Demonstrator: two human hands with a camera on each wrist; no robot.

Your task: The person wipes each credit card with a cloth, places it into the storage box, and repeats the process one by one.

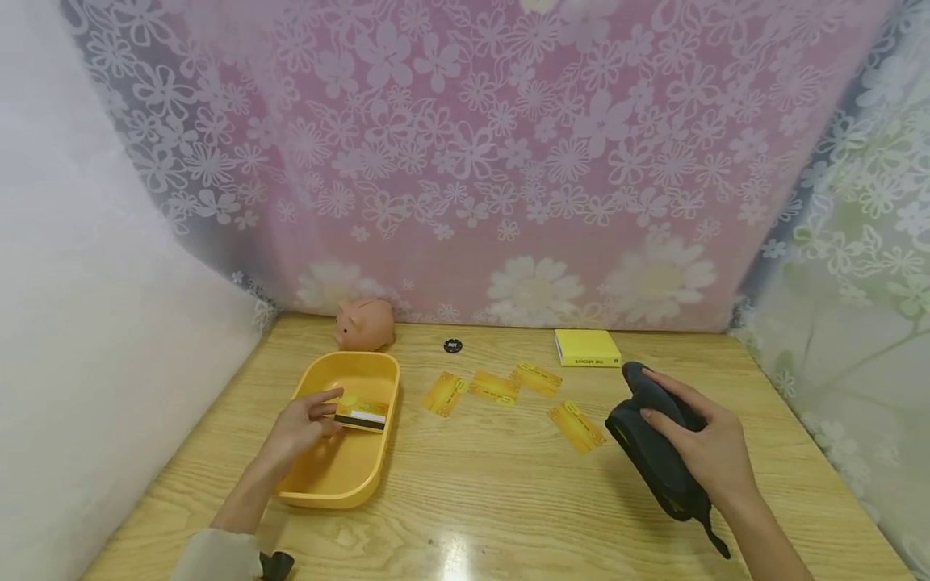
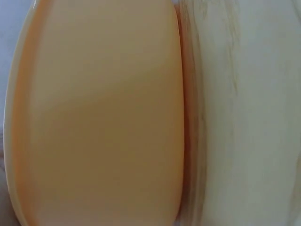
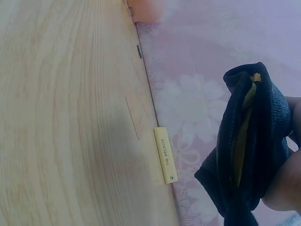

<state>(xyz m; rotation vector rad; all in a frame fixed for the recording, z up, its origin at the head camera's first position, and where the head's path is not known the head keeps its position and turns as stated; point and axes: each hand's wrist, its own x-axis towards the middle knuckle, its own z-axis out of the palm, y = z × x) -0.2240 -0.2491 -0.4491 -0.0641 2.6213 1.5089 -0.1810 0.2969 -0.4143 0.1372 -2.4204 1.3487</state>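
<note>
My left hand [image 1: 298, 421] reaches over the yellow plastic tray [image 1: 395, 379], its fingers spread apart. Inside the tray is a gold bank card [image 1: 363, 413], its black stripe and white strip showing; my fingertips are right at its left end. My right hand [image 1: 715, 452] grips a dark fabric pouch [image 1: 654, 460] above the table's right side. From the pouch [image 3: 270, 122] hangs a short strap, and something yellowish shows between its folds in the right wrist view. Tray wall [image 2: 103, 113] fills much of the left wrist view, with the fingers out of sight.
Several gold cards [image 1: 494, 387] lie spread on the wooden table [image 1: 494, 492]. Behind them are a black poker chip [image 1: 453, 345] and a yellow book [image 1: 587, 349] marked THE ARCHIVE. A pink piggy bank [image 1: 366, 325] stands behind the tray, near the flowered cloth [image 1: 472, 161].
</note>
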